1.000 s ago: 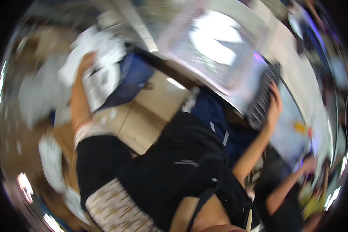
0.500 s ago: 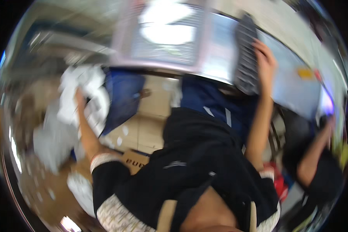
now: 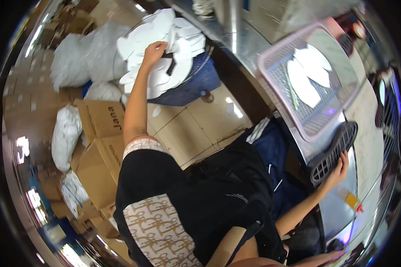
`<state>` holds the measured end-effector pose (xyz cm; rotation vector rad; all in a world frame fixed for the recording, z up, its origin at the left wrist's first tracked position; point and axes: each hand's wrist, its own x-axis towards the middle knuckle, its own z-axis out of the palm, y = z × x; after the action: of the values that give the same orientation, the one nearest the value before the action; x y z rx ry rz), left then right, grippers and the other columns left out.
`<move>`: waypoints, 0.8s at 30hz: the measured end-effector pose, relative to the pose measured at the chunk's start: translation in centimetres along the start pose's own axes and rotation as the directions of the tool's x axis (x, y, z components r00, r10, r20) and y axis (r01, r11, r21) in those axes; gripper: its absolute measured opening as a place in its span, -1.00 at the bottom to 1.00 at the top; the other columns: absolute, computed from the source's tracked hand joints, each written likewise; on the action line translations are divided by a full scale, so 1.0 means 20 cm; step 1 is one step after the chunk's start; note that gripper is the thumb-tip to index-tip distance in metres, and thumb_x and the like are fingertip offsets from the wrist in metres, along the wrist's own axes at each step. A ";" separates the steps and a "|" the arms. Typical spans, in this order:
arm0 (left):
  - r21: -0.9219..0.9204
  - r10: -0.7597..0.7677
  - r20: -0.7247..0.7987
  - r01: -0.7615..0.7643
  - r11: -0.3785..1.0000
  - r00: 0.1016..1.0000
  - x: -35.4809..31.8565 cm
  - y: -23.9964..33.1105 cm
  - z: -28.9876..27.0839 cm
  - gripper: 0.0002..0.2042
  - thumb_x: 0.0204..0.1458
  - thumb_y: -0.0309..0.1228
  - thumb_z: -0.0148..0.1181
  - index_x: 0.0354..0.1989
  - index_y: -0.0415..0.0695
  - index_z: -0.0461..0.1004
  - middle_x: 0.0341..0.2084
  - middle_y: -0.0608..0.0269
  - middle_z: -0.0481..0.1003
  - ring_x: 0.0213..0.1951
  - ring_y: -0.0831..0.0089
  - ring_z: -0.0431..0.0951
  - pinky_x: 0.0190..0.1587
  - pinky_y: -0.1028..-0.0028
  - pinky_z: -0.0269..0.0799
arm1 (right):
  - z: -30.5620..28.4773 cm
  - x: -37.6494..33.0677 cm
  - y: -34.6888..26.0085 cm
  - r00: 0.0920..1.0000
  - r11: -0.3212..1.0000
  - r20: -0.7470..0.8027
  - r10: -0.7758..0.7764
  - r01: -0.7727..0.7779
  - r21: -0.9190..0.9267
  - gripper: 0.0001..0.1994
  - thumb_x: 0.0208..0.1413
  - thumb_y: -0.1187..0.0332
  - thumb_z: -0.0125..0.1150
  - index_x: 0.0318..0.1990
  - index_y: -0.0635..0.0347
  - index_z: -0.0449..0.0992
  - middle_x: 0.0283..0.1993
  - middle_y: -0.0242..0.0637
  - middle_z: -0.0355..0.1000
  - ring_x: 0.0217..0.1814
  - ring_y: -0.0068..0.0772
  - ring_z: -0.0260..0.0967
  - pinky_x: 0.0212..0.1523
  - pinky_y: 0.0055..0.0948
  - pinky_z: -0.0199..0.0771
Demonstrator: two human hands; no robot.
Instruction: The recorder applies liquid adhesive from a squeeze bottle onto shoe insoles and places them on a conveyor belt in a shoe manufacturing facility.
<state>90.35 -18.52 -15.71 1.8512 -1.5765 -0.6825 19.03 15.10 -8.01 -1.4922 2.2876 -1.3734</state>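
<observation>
The left hand [image 3: 153,51] is reaching far out to the person's left, fingers curled down into a heap of white insole-shaped cut-outs [image 3: 173,49]; it is closing on the top pieces, though I cannot tell whether it is actually gripping one yet. The heap is filling a dark blue bin [image 3: 189,84] standing on the tiled floor [image 3: 196,129], well off the near edge of the bench [image 3: 365,147].

The right hand [image 3: 338,167] is resting on the bench near its front edge, fingers wrapped over the end of a black shoe sole [image 3: 334,153] lying tread-up, holding it steady against the shiny metal top. Just beyond the sole, further in on the bench, a pink plastic basket [image 3: 272,66] is sitting with a few more white cut-outs in it. A small yellow bottle with a red tip [image 3: 351,201] is lying nearer the right-hand end of the bench.

As I read it, the person is at the fetching step: picking a white piece from the bin while keeping the sole ready. The next move would seem to call for separating a single piece from the loose pile and carrying it across to the bench beside the sole.

Behind the bin, cardboard boxes [image 3: 102,120] and stuffed white bags [image 3: 67,133] are crowding the floor.
</observation>
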 end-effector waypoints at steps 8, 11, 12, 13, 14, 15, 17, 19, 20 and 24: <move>0.519 -0.153 -0.430 0.382 0.765 0.890 0.03 -0.29 -0.41 -0.48 0.00 -0.07 0.19 0.11 -0.09 0.49 0.16 0.03 0.40 0.19 -0.04 0.35 0.18 -0.07 0.26 | -0.01 0.02 0.05 0.997 0.996 0.009 0.070 -0.071 0.047 -0.76 0.22 0.54 -0.03 -0.08 0.44 0.54 0.15 -0.12 0.46 0.23 -0.27 0.33 0.32 -0.34 0.17; 0.384 -0.221 -0.357 0.357 0.851 0.908 0.03 -0.30 -0.51 -0.49 0.00 -0.04 0.20 0.07 -0.09 0.52 0.06 -0.02 0.48 0.13 0.04 0.45 0.16 0.15 0.35 | -0.01 0.01 0.05 0.998 0.997 0.018 0.068 -0.068 0.035 -0.76 0.22 0.54 -0.03 -0.08 0.44 0.54 0.14 -0.13 0.46 0.23 -0.28 0.33 0.32 -0.34 0.17; 0.323 -0.249 -0.347 0.364 0.873 0.904 0.03 -0.29 -0.53 -0.50 0.00 -0.04 0.20 0.06 -0.09 0.53 0.04 -0.03 0.50 0.12 0.06 0.47 0.15 0.19 0.36 | -0.01 0.01 0.05 0.998 0.998 0.014 0.062 -0.062 0.019 -0.76 0.22 0.54 -0.03 -0.07 0.43 0.54 0.14 -0.13 0.46 0.22 -0.28 0.33 0.32 -0.34 0.18; 0.409 -0.193 -0.346 0.333 0.850 0.918 -0.01 -0.28 -0.53 -0.50 -0.01 -0.02 0.23 0.03 -0.11 0.55 -0.09 -0.01 0.57 0.00 0.08 0.55 0.08 0.21 0.43 | -0.01 0.01 0.05 1.000 1.000 0.008 0.018 -0.018 -0.005 -0.76 0.22 0.54 -0.03 -0.07 0.43 0.54 0.14 -0.13 0.46 0.22 -0.28 0.33 0.32 -0.34 0.18; 0.412 -0.102 -0.177 0.168 0.896 0.979 -0.06 -0.27 -0.51 -0.49 -0.01 -0.03 0.24 0.03 -0.11 0.54 -0.11 0.00 0.58 -0.04 0.08 0.56 0.06 0.21 0.44 | -0.01 0.02 0.04 0.998 0.998 0.010 0.058 -0.058 0.028 -0.76 0.22 0.54 -0.03 -0.07 0.43 0.54 0.14 -0.13 0.46 0.22 -0.28 0.34 0.31 -0.34 0.18; 0.385 0.049 -0.026 -0.035 0.922 0.998 -0.11 -0.27 -0.48 -0.49 -0.01 -0.03 0.26 0.04 -0.12 0.54 -0.13 0.01 0.58 -0.07 0.08 0.58 0.03 0.21 0.45 | 0.00 0.02 0.04 0.998 0.997 0.007 0.061 -0.061 0.050 -0.76 0.22 0.54 -0.03 -0.07 0.43 0.54 0.14 -0.13 0.46 0.22 -0.28 0.34 0.31 -0.34 0.18; 0.369 0.298 0.219 -0.362 0.856 0.929 -0.18 -0.26 -0.43 -0.50 -0.02 -0.05 0.28 0.02 -0.13 0.55 -0.18 0.03 0.60 -0.15 0.11 0.60 -0.02 0.23 0.47 | 0.00 0.02 0.04 0.997 0.995 0.000 0.079 -0.079 0.066 -0.76 0.22 0.54 -0.03 -0.07 0.43 0.55 0.14 -0.12 0.47 0.21 -0.28 0.34 0.31 -0.35 0.18; 0.399 0.419 0.443 -0.593 0.699 0.793 -0.22 -0.26 -0.37 -0.53 -0.03 -0.07 0.31 -0.02 -0.14 0.59 -0.25 0.06 0.63 -0.23 0.17 0.61 -0.07 0.30 0.49 | 0.00 0.02 0.04 0.999 0.998 -0.002 0.047 -0.047 0.029 -0.75 0.22 0.54 -0.03 -0.07 0.43 0.55 0.14 -0.12 0.47 0.21 -0.29 0.35 0.31 -0.36 0.19; 0.370 0.290 0.406 -0.446 0.815 0.867 -0.24 -0.26 -0.37 -0.55 -0.03 -0.08 0.31 -0.05 -0.15 0.60 -0.26 0.07 0.63 -0.24 0.22 0.61 -0.09 0.33 0.48 | 0.00 0.02 0.05 1.000 1.000 0.002 0.019 -0.019 0.000 -0.75 0.22 0.55 -0.03 -0.07 0.43 0.55 0.14 -0.12 0.47 0.21 -0.28 0.35 0.31 -0.36 0.19; 0.208 -0.048 0.205 0.005 0.978 0.978 -0.23 -0.08 -0.43 -0.67 0.01 -0.21 0.32 -0.19 -0.22 0.65 -0.31 0.08 0.65 -0.28 0.40 0.59 -0.13 0.44 0.46 | 0.00 0.01 0.03 1.000 1.000 0.002 0.018 -0.018 0.021 -0.76 0.22 0.53 -0.02 -0.09 0.42 0.56 0.15 -0.13 0.47 0.24 -0.27 0.34 0.32 -0.36 0.17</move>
<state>96.93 -12.81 -11.09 2.0071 -1.8192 -0.7718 18.52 14.93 -8.38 -1.4634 2.2722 -1.3860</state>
